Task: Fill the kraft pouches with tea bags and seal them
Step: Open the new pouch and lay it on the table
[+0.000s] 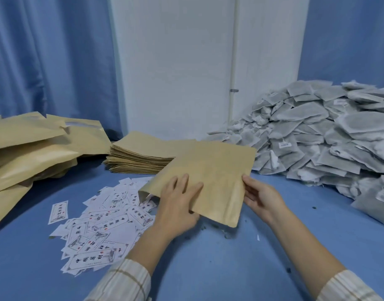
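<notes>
I am holding one empty kraft pouch [205,177] just above the blue surface [208,257], close in front of me. My left hand [178,203] is lying on its face with the fingers spread and nearly straight, while the thumb is hidden under the lower edge, so I cannot tell whether it is pinching. My right hand [260,196] is gripping the pouch's right edge, fingers curled around it. The pouch's mouth seems to be gaping at the left corner, so I am judging that the step is opening it. To do that well, I should be sliding the two walls apart with the left hand while the right hand is steadying the edge, not creasing the paper.

Beside my left hand, printed labels [97,231] are lying scattered. Farther off, a flat stack of empty pouches [141,155] is waiting, touching the held one from behind. At far left, filled pouches [34,148] are lying piled up. At far right, the heap of tea bags [321,135] is sitting within my right hand's reach, and I should be keeping the mouth turned toward it.
</notes>
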